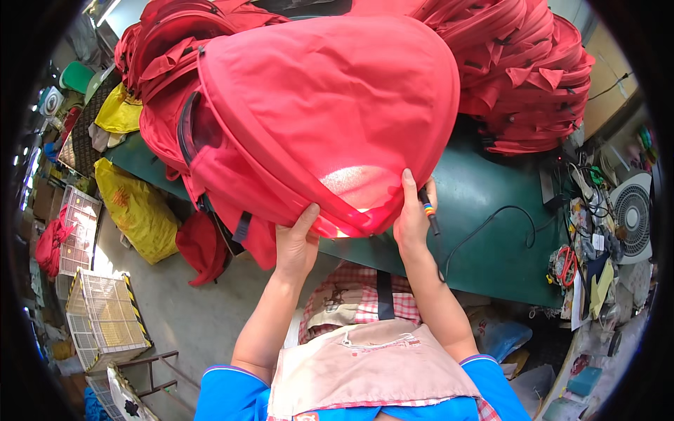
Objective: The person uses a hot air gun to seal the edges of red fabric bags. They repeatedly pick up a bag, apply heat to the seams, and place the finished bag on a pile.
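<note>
Head view: left hand (298,242) grips the red bag (337,105), right hand (413,217) too—plus a banded tool (429,210)—probably steadying it.

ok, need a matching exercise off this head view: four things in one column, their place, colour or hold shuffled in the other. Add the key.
Things
1. large red fabric piece
2. slim tool with coloured bands
3. table
4. fan

Place, colour or hold
A. white-framed, at the far right of the view
B. gripped by both the left hand and the right hand
C. dark green
D. in the right hand only

Pairs: 1-B, 2-D, 3-C, 4-A
</note>
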The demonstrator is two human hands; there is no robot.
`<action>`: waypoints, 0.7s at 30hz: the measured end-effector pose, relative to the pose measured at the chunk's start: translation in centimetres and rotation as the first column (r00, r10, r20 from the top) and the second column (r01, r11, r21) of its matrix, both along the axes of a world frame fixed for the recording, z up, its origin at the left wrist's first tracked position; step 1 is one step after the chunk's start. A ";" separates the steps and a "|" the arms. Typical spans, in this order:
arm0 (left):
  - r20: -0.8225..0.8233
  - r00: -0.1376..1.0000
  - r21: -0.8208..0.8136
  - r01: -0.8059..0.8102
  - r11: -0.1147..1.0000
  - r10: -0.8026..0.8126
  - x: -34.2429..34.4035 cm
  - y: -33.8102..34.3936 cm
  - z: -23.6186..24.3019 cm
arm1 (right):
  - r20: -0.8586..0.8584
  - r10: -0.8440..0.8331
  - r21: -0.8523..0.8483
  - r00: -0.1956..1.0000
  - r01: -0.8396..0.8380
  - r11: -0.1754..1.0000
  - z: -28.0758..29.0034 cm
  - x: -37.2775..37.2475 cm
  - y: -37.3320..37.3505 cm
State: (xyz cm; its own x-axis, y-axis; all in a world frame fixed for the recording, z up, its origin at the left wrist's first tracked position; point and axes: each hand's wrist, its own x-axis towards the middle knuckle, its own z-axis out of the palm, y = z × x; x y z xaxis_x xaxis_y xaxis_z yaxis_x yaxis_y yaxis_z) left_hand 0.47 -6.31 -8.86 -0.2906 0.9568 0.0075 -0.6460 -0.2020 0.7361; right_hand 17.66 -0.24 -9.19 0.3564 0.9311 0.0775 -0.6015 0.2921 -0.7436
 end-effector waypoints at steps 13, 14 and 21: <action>-0.255 0.964 0.117 -0.048 0.992 0.077 0.3 3.1 1.2 | 0.610 -0.210 0.346 0.764 -0.018 0.938 2.9 4.7 -6.3; -0.239 0.971 0.112 -0.004 0.994 0.031 0.2 3.3 1.5 | 0.551 -0.024 0.321 0.834 -0.185 0.929 4.2 4.3 -8.0; -0.205 0.964 -0.044 0.164 0.986 -0.169 -0.9 2.7 2.9 | 0.796 -0.341 0.545 0.501 -0.348 0.762 5.7 3.4 -7.8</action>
State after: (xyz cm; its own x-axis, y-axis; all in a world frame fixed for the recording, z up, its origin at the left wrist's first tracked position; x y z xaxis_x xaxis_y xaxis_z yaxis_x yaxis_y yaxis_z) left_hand -0.40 -3.57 -5.99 -0.1220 0.9922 0.0245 -0.5020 -0.0830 0.8609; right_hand 21.11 -8.02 -3.47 -0.2072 0.5458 0.8119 0.1865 0.8367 -0.5149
